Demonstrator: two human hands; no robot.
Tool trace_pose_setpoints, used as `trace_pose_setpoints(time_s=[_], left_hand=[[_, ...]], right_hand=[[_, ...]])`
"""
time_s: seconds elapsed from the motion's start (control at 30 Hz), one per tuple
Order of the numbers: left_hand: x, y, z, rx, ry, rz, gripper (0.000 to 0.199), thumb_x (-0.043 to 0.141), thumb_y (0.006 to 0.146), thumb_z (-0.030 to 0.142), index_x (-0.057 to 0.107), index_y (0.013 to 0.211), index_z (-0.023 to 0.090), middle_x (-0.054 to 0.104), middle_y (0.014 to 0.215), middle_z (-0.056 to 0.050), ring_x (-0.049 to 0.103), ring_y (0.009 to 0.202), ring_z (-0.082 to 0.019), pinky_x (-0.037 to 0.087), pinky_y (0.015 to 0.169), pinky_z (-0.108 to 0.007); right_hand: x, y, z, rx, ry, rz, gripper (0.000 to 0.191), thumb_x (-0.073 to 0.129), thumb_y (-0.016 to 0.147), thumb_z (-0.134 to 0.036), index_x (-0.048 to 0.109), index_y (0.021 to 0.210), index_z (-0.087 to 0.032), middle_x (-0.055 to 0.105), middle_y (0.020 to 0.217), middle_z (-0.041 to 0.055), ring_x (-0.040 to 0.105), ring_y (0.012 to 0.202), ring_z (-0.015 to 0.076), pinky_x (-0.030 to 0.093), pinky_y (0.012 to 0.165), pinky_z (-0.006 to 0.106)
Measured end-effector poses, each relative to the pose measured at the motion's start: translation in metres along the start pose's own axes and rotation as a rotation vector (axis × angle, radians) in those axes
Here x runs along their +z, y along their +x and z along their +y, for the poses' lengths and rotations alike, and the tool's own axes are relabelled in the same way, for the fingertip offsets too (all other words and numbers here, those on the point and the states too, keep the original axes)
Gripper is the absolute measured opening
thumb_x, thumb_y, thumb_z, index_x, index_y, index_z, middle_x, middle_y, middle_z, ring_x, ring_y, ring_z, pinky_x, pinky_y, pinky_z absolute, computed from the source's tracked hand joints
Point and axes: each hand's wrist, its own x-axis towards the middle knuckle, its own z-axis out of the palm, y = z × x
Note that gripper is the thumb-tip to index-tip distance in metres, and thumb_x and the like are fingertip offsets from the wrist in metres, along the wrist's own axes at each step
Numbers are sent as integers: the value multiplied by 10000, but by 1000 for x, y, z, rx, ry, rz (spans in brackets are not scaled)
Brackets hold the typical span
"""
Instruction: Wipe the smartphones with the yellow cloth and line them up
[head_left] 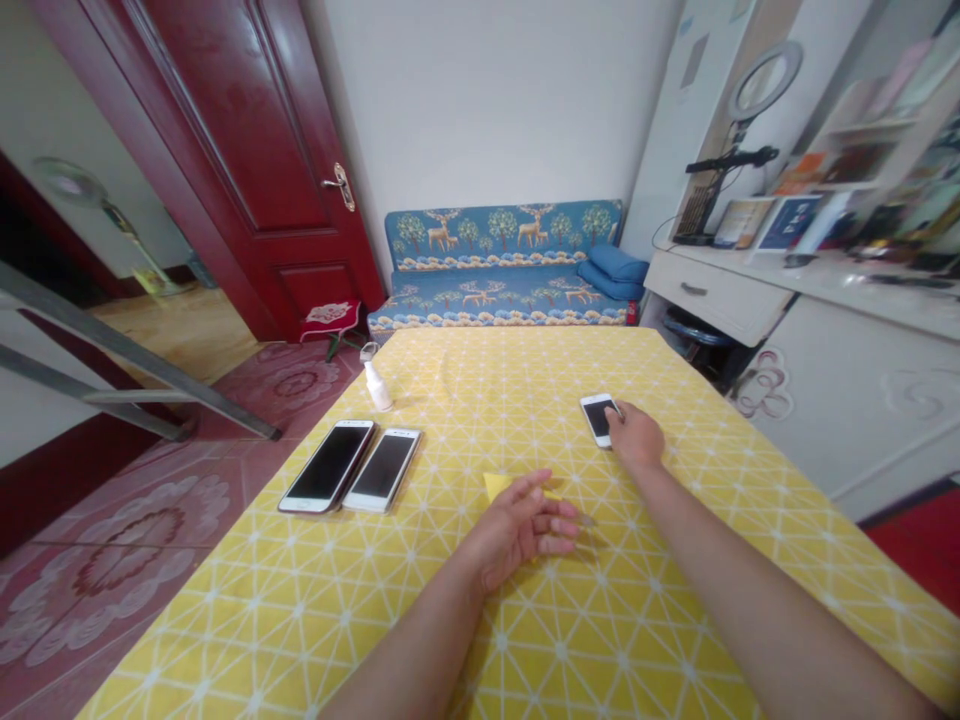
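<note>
On the right half of the table, my right hand (636, 436) grips a small white smartphone (598, 416) by its right edge, thumb over the dark screen. The phone lies flat or nearly so; I cannot tell whether it is lifted. My left hand (525, 522) rests open near the middle, palm turned inward and fingers loosely apart. Partly hidden behind it is a plain yellow piece, perhaps cloth (495, 486). To the left lie a larger phone with a dark edge (328, 467) and a white phone (382, 470), side by side with screens up.
A white spray bottle (377, 388) stands at the table's left edge. The table wears a yellow patterned cloth (525, 370). Behind it is a blue sofa (495, 285); a cluttered white dresser (855, 370) stands at right, a metal frame (150, 350) at left.
</note>
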Motion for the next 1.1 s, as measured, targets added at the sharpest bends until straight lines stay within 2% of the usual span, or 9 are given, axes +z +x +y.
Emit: trace_pose_setpoints(time_s=[0.3, 0.37, 0.43, 0.5, 0.63, 0.77, 0.83, 0.9, 1.1], left_hand=[[1, 0, -3, 25, 52, -4, 408, 637, 819, 308, 516, 1167, 131, 690, 891, -123, 674, 747, -182, 522, 683, -309], [1, -2, -4, 36, 129, -40, 338, 630, 819, 355, 580, 1058, 122, 678, 771, -79, 630, 576, -132, 496, 545, -243], [2, -4, -3, 68, 210, -82, 315, 579, 843, 417, 612, 940, 119, 636, 619, -34, 511, 395, -82, 385, 398, -188], [1, -8, 4, 163, 259, -51, 331, 526, 867, 449, 606, 840, 129, 562, 493, 9, 388, 310, -51, 265, 343, -170], [-16, -17, 36, 511, 399, 354, 269, 515, 871, 422, 593, 852, 165, 501, 515, 53, 383, 385, -50, 282, 421, -175], [-54, -31, 73, 770, 1109, 941, 252, 487, 870, 344, 631, 977, 166, 647, 825, -56, 595, 780, -178, 453, 734, -293], [-72, -37, 83, 722, 1547, 1114, 325, 485, 852, 293, 618, 1104, 137, 646, 1048, -129, 548, 1040, -268, 398, 930, -392], [-84, -41, 86, 567, 1835, 1188, 437, 477, 844, 277, 557, 1227, 81, 605, 1162, -186, 494, 1137, -315, 346, 996, -437], [-82, -43, 84, 129, 2071, 1260, 504, 448, 818, 209, 499, 1297, 60, 550, 1236, -226, 486, 1155, -341, 372, 961, -431]], right_hand=[[-11, -45, -33, -302, -136, 67, 279, 525, 870, -358, 697, 1015, -193, 545, 1268, 126, 458, 1143, 314, 355, 889, 419], [-16, -66, -46, -374, -8, -71, 241, 516, 868, -331, 710, 894, -190, 640, 1066, 101, 551, 975, 258, 397, 806, 369], [-20, -91, -57, -436, 202, -360, 223, 507, 858, -289, 696, 790, -191, 664, 825, 50, 587, 765, 187, 414, 684, 298], [-22, -114, -63, -509, 340, -574, 176, 518, 822, -212, 686, 773, -204, 650, 756, 17, 583, 698, 157, 409, 634, 266], [-21, -144, -65, -588, 323, -533, 207, 689, 701, -208, 691, 906, -237, 636, 938, 22, 584, 859, 187, 427, 744, 304], [-19, -150, -62, -610, 307, -488, 397, 770, 660, -257, 667, 1043, -268, 616, 1045, 23, 559, 1002, 217, 410, 870, 365], [-17, -148, -62, -602, 311, -483, 367, 755, 680, -248, 672, 1037, -262, 619, 1026, 23, 566, 985, 210, 419, 860, 360], [-17, -147, -62, -604, 316, -479, 325, 737, 697, -235, 681, 1017, -254, 621, 1008, 23, 570, 966, 203, 426, 848, 351], [-16, -148, -61, -603, 323, -481, 309, 729, 702, -231, 683, 1007, -260, 621, 1005, 17, 571, 953, 195, 433, 847, 343]])
